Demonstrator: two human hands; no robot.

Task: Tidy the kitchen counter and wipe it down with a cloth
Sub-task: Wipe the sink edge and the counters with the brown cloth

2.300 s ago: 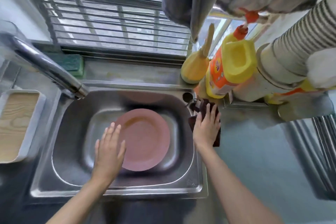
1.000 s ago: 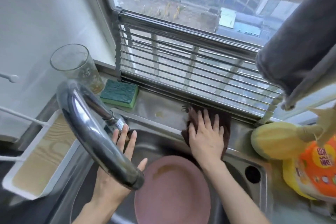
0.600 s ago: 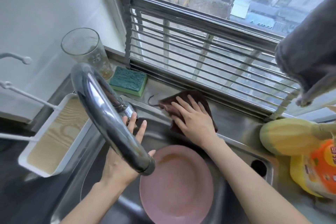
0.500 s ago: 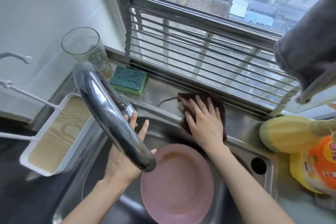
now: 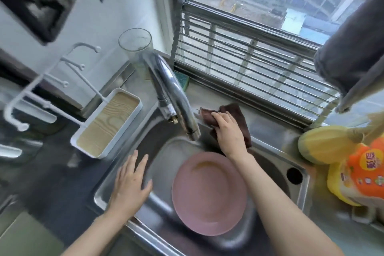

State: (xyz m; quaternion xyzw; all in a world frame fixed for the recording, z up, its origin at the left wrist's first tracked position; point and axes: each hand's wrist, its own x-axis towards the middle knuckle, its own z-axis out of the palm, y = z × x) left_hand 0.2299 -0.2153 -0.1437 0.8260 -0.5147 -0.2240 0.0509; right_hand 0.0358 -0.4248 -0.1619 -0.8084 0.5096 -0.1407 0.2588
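While rimside: two hands, one cloth, one plate.

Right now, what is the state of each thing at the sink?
Cloth: bunched on the ledge behind the sink, under the right hand.
Left hand: flat on the sink rim, holding nothing.
Plate: in the sink, with a brown smear.
Tap: no water running.
Glass: upright.
Sponge: on the ledge, partly hidden by the tap.
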